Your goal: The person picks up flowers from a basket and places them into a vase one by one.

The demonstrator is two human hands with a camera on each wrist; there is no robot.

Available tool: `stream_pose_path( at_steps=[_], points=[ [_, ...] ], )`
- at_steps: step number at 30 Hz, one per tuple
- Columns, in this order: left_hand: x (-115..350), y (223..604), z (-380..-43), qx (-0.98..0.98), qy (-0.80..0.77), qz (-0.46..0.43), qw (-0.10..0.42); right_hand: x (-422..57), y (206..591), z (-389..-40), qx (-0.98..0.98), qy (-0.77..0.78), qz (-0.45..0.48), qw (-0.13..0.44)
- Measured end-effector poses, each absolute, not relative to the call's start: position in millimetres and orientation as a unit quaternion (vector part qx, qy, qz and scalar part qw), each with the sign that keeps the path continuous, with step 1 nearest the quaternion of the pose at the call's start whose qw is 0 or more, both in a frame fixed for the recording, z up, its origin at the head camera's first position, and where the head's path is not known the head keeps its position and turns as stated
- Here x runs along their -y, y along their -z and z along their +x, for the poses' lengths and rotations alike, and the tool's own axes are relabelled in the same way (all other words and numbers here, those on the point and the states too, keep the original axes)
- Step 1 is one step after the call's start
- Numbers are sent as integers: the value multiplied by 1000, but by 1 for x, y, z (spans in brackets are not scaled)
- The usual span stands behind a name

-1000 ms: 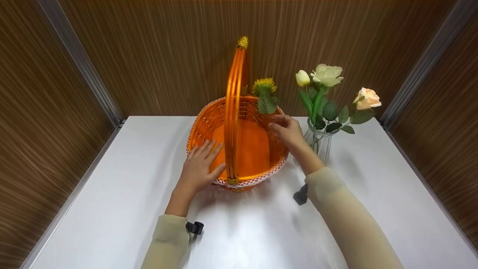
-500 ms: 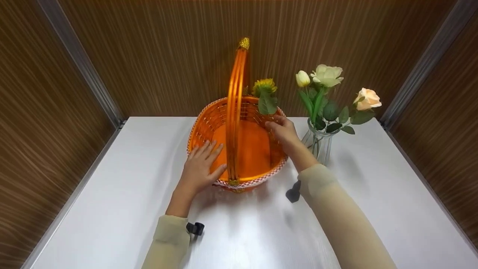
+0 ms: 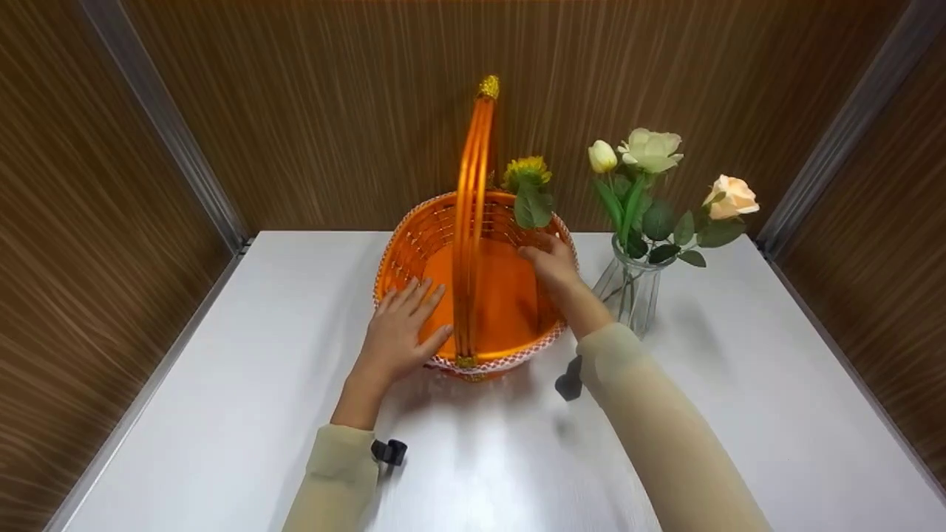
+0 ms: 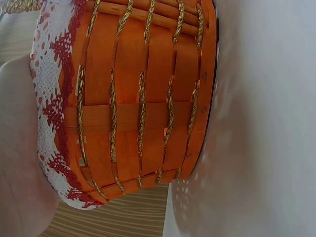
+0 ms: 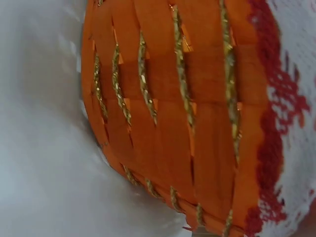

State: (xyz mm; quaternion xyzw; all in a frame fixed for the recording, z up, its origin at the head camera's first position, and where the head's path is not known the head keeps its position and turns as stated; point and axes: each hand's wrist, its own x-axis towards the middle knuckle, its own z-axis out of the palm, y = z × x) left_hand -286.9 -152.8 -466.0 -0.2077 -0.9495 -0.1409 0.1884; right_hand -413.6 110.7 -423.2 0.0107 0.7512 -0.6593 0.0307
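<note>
An orange woven basket [image 3: 502,295] with a tall arched handle [image 3: 467,244] and red-and-white lace on its rim stands on the white table. My left hand [image 3: 399,325] lies across its near left rim, fingers spread and straight. In the left wrist view, the palm's edge [image 4: 19,163] is against the lace, beside the basket's wall [image 4: 133,118]. My right hand [image 3: 558,270] reaches over the right rim, loosely bent fingers inside. A sunflower [image 3: 528,174] with a green leaf stands at the back right rim, just beyond these fingers. The right wrist view shows the basket's outer wall [image 5: 163,89].
A clear glass vase [image 3: 637,295] stands close to the basket's right side. It holds a white tulip [image 3: 602,157], a large white flower [image 3: 650,150] and a peach rose [image 3: 730,196]. Wood-grain panels [image 3: 332,111] enclose the table [image 3: 295,295] at the back and sides.
My right hand has moved left and farther over the basket's right rim. The left hand stays on its rim. The whole scene has shifted slightly to the right in the head view.
</note>
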Motion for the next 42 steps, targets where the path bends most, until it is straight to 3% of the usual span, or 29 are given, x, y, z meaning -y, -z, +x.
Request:
stream_pose_path(
  at_steps=[8, 24, 34, 42],
  points=[
    [150, 467, -285, 951, 138, -207, 182, -105, 434, -416, -721, 691, 31, 50],
    [152, 467, -284, 953, 134, -204, 182, -99, 438, -419, -723, 690, 30, 33],
    [152, 466, -286, 951, 143, -204, 185, -103, 434, -418, -702, 698, 77, 120],
    [153, 466, -286, 950, 142, -206, 185, -103, 433, -416, -652, 746, 52, 125]
  ],
)
